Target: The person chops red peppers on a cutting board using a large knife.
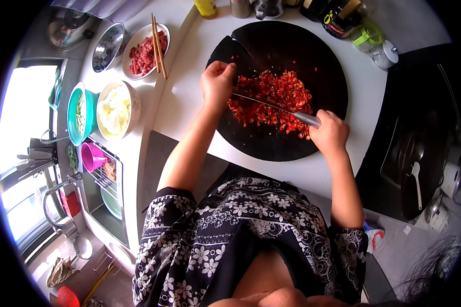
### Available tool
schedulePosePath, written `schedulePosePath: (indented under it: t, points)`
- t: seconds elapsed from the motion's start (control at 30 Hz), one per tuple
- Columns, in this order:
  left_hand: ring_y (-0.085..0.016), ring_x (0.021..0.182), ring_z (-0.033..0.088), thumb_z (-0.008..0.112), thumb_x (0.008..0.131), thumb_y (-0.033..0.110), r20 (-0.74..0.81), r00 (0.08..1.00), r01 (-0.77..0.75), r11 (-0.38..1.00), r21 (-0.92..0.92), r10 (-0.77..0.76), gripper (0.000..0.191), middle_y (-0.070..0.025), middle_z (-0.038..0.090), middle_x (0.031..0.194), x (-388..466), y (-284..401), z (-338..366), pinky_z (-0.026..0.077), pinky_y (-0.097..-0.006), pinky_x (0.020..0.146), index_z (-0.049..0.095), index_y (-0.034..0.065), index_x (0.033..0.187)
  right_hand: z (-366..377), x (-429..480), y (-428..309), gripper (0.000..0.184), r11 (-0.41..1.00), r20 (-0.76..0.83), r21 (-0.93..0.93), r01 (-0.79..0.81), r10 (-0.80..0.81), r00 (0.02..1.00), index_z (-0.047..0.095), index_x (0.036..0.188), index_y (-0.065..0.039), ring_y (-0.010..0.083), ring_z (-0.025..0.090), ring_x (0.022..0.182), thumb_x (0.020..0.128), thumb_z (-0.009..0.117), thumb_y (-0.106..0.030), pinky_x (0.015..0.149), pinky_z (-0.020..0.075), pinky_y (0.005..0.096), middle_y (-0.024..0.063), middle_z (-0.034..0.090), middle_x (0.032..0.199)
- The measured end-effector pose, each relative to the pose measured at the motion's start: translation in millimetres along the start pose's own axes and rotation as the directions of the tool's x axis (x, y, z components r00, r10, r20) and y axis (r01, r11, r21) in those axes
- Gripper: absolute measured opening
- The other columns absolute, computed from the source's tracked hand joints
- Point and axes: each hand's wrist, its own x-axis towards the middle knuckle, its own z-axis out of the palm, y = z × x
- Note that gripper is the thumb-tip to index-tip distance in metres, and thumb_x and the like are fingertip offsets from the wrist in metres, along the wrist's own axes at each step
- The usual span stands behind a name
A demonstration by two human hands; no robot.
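Observation:
A heap of chopped red chili peppers lies across the middle of a round, dark chopping board that has a crack at its upper left. My right hand, at the board's lower right, is closed round the grey handle of a kitchen knife. The knife's blade runs left over the chilies, seen nearly edge-on. My left hand is at the board's left edge, by the blade's far end, with thumb and fingers drawn together. Whether it pinches the blade tip or a small piece cannot be made out.
Left of the board stand a bowl of chopped raw meat with wooden chopsticks across it, a metal colander, a bowl of pale pieces and a teal colander. Jars and bottles line the back; a dark cooktop is at right.

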Motion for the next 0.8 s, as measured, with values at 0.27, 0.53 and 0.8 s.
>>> schedulePosePath:
  t: [0.27, 0.53, 0.8]
  points:
    - [-0.006, 0.049, 0.041, 0.067, 0.083, 0.020, 0.022, 0.998, 0.055, 0.998, -0.040, -0.054, 0.021, 0.0032, 0.048, 0.056, -5, 13, -4, 0.034, -0.0230, 0.045, 0.059, 0.0031, 0.072, -9, 1, -15, 0.011, 0.999, 0.043, -0.050, -0.012, 0.014, 0.999, 0.053, 0.063, -0.008, 0.0304, 0.058, 0.056, 0.061, 0.064, -0.009, 0.049, 0.0459, 0.0410, 0.0078, 0.057, 0.063]
    - [-0.007, 0.048, 0.041, 0.066, 0.083, 0.022, 0.233, 0.971, 0.061, 0.997, -0.055, -0.047, 0.019, 0.0039, 0.043, 0.055, 12, 65, 25, 0.036, -0.0230, 0.044, 0.063, 0.0042, 0.078, -34, -12, -11, 0.012, 0.989, 0.034, 0.033, -0.144, 0.143, 0.989, 0.053, 0.068, -0.007, 0.0308, 0.059, 0.062, 0.067, 0.065, -0.010, 0.054, 0.0469, 0.0421, 0.0085, 0.058, 0.068]
    - [-0.012, 0.051, 0.049, 0.070, 0.078, 0.024, 0.711, 0.702, -0.074, 0.997, 0.031, 0.030, 0.023, -0.0012, 0.054, 0.059, 31, 71, 151, 0.042, -0.0282, 0.050, 0.063, 0.0030, 0.074, -38, -86, -3, 0.018, 0.789, 0.212, 0.268, -0.553, 0.512, 0.832, 0.048, 0.081, 0.000, 0.0351, 0.053, 0.064, 0.076, 0.062, -0.011, 0.058, 0.0423, 0.0424, 0.0167, 0.053, 0.071]
